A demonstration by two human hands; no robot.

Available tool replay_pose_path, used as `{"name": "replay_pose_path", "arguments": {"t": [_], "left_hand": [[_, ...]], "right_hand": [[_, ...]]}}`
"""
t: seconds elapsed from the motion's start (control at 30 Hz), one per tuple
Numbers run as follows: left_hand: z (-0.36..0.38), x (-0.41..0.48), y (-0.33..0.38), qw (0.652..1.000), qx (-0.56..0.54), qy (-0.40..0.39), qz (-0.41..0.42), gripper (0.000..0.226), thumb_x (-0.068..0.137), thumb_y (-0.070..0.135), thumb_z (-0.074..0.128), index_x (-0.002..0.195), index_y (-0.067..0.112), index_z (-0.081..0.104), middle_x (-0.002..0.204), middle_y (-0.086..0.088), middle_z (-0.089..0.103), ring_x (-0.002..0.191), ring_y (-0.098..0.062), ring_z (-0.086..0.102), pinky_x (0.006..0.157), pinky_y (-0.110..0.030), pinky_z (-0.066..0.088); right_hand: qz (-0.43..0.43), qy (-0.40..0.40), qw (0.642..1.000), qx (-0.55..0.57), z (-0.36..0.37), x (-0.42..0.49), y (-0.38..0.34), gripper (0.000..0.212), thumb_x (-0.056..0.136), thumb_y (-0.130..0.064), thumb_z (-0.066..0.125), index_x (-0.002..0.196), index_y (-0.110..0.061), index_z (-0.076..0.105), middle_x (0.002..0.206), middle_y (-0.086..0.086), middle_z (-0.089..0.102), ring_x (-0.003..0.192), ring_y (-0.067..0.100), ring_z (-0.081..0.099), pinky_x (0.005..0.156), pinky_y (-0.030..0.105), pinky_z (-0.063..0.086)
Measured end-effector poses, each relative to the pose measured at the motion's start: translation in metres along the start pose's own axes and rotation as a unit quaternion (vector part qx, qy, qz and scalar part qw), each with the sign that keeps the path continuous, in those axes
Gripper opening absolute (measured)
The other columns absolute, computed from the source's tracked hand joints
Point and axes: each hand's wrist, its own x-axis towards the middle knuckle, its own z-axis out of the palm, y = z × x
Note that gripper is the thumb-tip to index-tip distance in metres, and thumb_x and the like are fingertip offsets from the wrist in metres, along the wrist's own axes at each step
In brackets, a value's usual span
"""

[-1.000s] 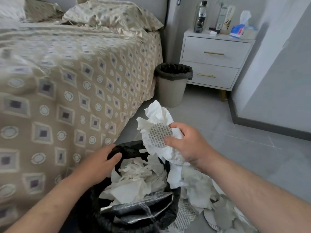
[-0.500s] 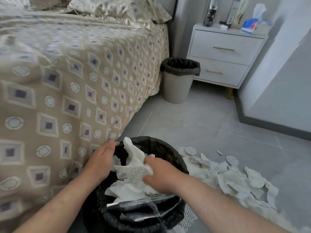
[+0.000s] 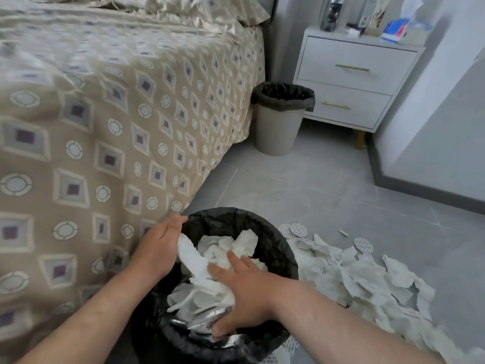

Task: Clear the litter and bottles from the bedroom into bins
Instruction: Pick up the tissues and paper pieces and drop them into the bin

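You get no readable text: print on the round white paper discs [image 3: 297, 229] and torn white paper scraps [image 3: 367, 281] is too small, and the dark bottle [image 3: 332, 13] label is blurred.

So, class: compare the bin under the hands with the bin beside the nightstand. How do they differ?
The near bin holds white paper litter; the far bin shows none at its rim. The left hand rests on the near bin's rim and the right hand presses into it; the far bin stands untouched. Both are black-lined.
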Motion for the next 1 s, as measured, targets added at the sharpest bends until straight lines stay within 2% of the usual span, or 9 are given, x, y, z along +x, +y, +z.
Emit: {"name": "replay_pose_path", "arguments": {"t": [0.2,0.27,0.37,0.47,0.6,0.73,0.87,0.93,1.0], "left_hand": [[-0.002,-0.003,0.005,1.000,0.009,-0.008,0.008,0.069,0.082,0.054,0.023,0.128,0.018,0.059,0.130,0.004,0.056,0.119,-0.004,0.043,0.100,-0.022,0.028],[-0.003,-0.004,0.013,0.999,0.036,-0.010,0.036,0.052,0.084,0.054,0.025,0.110,0.026,0.061,0.110,0.005,0.058,0.106,-0.008,0.048,0.089,-0.023,0.036],[0.002,-0.010,0.051,0.989,0.083,0.001,0.123,0.020,0.099,0.037,0.034,0.087,0.025,0.044,0.089,0.002,0.044,0.082,-0.006,0.037,0.066,-0.017,0.029],[0.028,-0.021,0.112,0.974,0.111,-0.008,0.199,0.030,0.097,0.035,0.042,0.091,0.012,0.059,0.094,-0.002,0.057,0.079,-0.010,0.046,0.070,-0.028,0.037],[0.098,-0.040,0.188,0.956,0.153,-0.116,0.220,0.022,0.094,0.025,0.050,0.107,0.018,0.066,0.099,0.004,0.063,0.091,-0.015,0.057,0.074,-0.029,0.042],[0.196,-0.068,0.208,0.935,0.163,-0.296,0.110,0.016,0.089,0.024,0.051,0.098,0.022,0.065,0.089,0.004,0.064,0.072,-0.012,0.055,0.059,-0.024,0.041],[0.275,-0.104,0.137,0.898,0.215,-0.383,-0.037,0.039,0.084,0.026,0.051,0.122,0.019,0.046,0.124,-0.007,0.050,0.103,-0.021,0.052,0.079,-0.030,0.043],[0.289,-0.116,0.091,0.869,0.317,-0.379,-0.027,0.069,0.084,0.033,0.051,0.145,0.020,0.021,0.150,-0.013,0.025,0.135,-0.034,0.030,0.105,-0.040,0.035],[0.294,-0.113,0.058,0.850,0.399,-0.343,0.019,0.083,0.087,0.043,0.050,0.152,0.025,0.001,0.160,-0.012,-0.003,0.146,-0.035,0.003,0.116,-0.047,0.019]], "right_hand": [[-0.009,0.039,0.999,0.023,-0.010,-0.019,0.001,0.110,0.069,-0.071,0.065,0.146,-0.050,-0.010,0.159,-0.012,-0.020,0.148,0.019,-0.013,0.119,0.049,0.009],[-0.024,0.080,0.996,0.025,-0.020,-0.044,0.004,0.100,0.074,-0.072,0.059,0.147,-0.049,-0.006,0.160,-0.013,-0.014,0.148,0.013,-0.007,0.120,0.041,0.010],[-0.044,0.193,0.979,0.047,-0.037,-0.082,0.025,0.068,0.088,-0.061,0.050,0.148,-0.038,0.025,0.158,-0.006,0.024,0.142,0.012,0.026,0.115,0.032,0.025],[-0.026,0.345,0.936,0.068,-0.052,-0.115,0.065,0.026,0.095,-0.035,0.051,0.110,-0.019,0.065,0.109,-0.004,0.065,0.099,0.013,0.057,0.089,0.034,0.046],[0.081,0.400,0.910,0.075,-0.043,-0.152,0.137,0.019,0.092,-0.018,0.052,0.086,-0.012,0.069,0.079,-0.006,0.064,0.073,0.012,0.055,0.070,0.029,0.042],[0.179,0.351,0.915,0.085,0.010,-0.183,0.201,0.020,0.091,-0.016,0.050,0.088,-0.016,0.070,0.086,-0.005,0.070,0.080,0.015,0.061,0.075,0.032,0.048],[0.232,0.299,0.915,0.142,0.075,-0.206,0.242,0.028,0.091,-0.009,0.047,0.104,-0.020,0.069,0.103,-0.007,0.066,0.097,0.013,0.061,0.083,0.022,0.045],[0.250,0.267,0.918,0.156,0.099,-0.213,0.254,0.027,0.091,-0.011,0.048,0.105,-0.022,0.067,0.102,-0.008,0.064,0.096,0.011,0.060,0.081,0.021,0.045],[0.259,0.247,0.922,0.148,0.115,-0.219,0.265,0.027,0.091,-0.012,0.048,0.109,-0.021,0.066,0.103,-0.010,0.060,0.094,0.006,0.054,0.078,0.017,0.039]]}}
